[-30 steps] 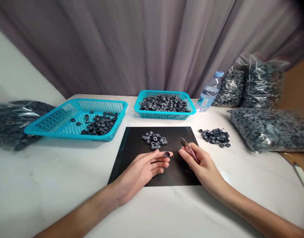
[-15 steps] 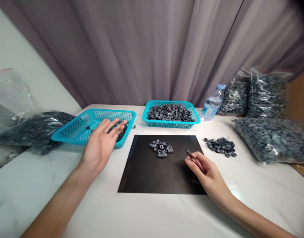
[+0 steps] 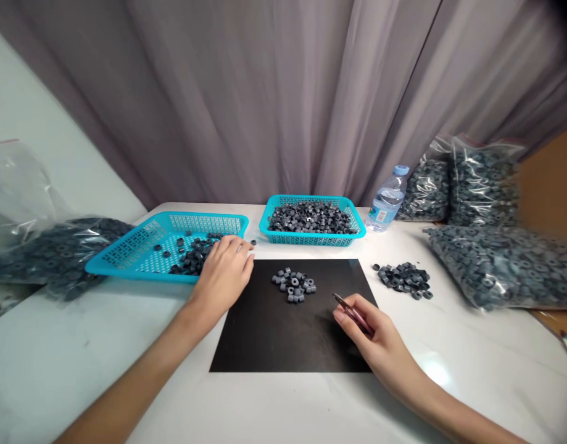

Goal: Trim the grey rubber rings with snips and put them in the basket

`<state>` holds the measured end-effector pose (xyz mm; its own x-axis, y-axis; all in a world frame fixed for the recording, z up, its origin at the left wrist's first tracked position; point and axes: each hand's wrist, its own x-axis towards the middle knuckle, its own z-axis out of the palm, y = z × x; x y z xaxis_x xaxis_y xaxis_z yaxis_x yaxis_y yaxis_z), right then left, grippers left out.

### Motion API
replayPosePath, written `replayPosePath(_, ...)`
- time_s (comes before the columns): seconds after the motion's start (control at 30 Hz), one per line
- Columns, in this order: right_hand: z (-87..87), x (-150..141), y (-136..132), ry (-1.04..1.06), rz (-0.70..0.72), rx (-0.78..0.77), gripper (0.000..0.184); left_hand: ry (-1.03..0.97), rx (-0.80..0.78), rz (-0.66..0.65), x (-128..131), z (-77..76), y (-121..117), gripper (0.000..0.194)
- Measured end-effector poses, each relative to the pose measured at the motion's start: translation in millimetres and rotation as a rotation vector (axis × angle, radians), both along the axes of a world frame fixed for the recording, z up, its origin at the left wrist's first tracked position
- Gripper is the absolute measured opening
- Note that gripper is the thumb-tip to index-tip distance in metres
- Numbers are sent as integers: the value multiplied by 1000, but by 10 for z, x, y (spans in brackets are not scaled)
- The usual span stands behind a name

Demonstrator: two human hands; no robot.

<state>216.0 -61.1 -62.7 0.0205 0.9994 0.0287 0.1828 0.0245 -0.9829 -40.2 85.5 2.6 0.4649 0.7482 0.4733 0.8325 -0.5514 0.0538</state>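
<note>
My right hand is closed around a pair of tweezers, their tips pointing up and left over the black mat. On the mat lies a small cluster of grey ring-shaped pieces. My left hand, palm down with fingers loosely bent and apart, is at the right edge of the left blue basket. That basket holds a scattered heap of dark ring pieces, partly behind the hand. One loose ring piece lies just beyond my left fingertips on the white table.
A second blue basket full of rings stands at the back, beside a water bottle. A loose pile of rings lies right of the mat. Bags of rings stand at right and left.
My left hand has turned palm down and moved right from above the left basket to its right edge, uncovering the rings inside. The right hand still holds the tweezers; the view has shifted slightly.
</note>
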Motion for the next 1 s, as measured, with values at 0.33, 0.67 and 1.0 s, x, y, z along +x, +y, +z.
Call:
replayPosePath(0.33,13,-24,15,13,37,2,36,146,-125,-86,81,37,658,24)
replayPosePath(0.67,21,-19,7,7,42,3,36,-109,-201,-47,93,131,500,16)
replayPosePath(1.0,-9,-10,-1,-15,47,-14,37,-415,-169,109,-569,286,131,31)
